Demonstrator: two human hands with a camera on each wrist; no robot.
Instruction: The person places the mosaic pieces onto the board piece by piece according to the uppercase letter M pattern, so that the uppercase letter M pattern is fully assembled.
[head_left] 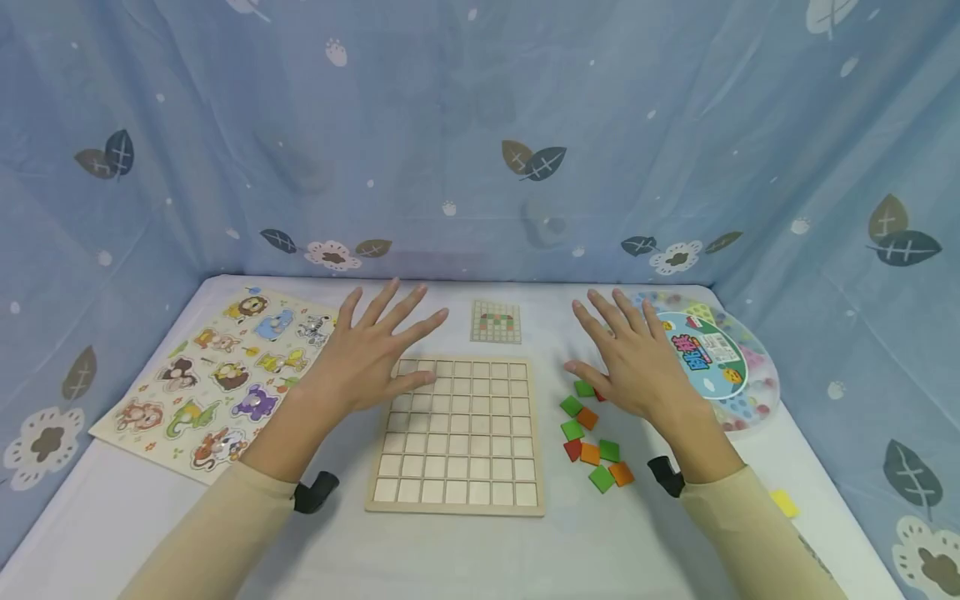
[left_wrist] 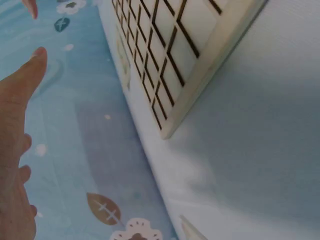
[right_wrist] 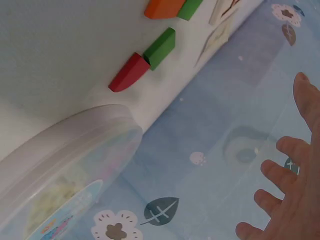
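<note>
My left hand (head_left: 362, 354) hovers with spread fingers over the upper left corner of a wooden grid board (head_left: 459, 435), holding nothing. To the right, my right hand (head_left: 628, 360) is also spread and bare, above the table between the loose tiles and a round clear container. Green tiles (head_left: 602, 478), orange tiles (head_left: 621, 473) and red tiles (head_left: 573, 450) lie scattered beside the board. A small pattern card (head_left: 496, 322) with a printed grid and coloured squares lies behind the board. The right wrist view shows a red piece (right_wrist: 129, 73) and a green tile (right_wrist: 160, 48) near the container.
An animal puzzle board (head_left: 217, 375) lies at the left, partly under my left forearm. The round clear container (head_left: 759, 375) with a blue label stands at the back right. A yellow piece (head_left: 784, 503) lies near the right edge. Blue patterned cloth (head_left: 450, 125) hangs around the table.
</note>
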